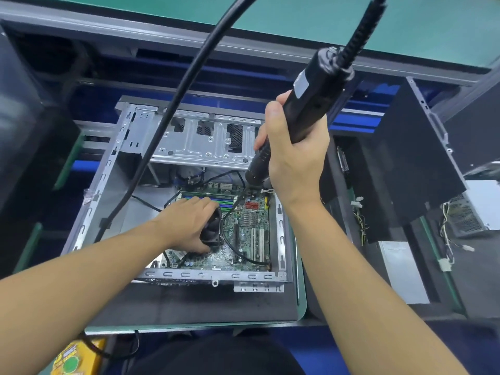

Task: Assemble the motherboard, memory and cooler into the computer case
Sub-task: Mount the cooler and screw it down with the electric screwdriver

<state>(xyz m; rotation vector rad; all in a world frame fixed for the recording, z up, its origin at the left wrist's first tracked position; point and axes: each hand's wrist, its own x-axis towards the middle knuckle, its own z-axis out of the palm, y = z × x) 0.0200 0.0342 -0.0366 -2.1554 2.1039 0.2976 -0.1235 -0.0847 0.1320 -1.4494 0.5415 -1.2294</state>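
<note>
- Motherboard (244, 234) lies flat in the case (108, 169), at its near right part, which sits open side up on a dark mat (189, 301).
- Memory (208, 197) seated along the board's far edge, partly hidden by the left hand.
- Cooler (212, 231), black fan type, sits on the board left of centre; a black cable (230, 247) loops from it across the board.
- Left hand (186, 226) rests over the cooler, fingers curled around its left and near sides, thumb at its near edge; grip closed on it.
- Right hand (295, 155) wrapped fully around a black powered screwdriver (300, 112), held tilted, tip down at the board's far right corner; tip itself hidden by the hand.
- Coiled cord (359, 31) and a smooth black hose (189, 77) run up from the work area out of frame.
- Second dark case (411, 158) stands to the right, loose wires (446, 239) beside it.
- Yellow box (78, 358) at lower left, partly out of view.
</note>
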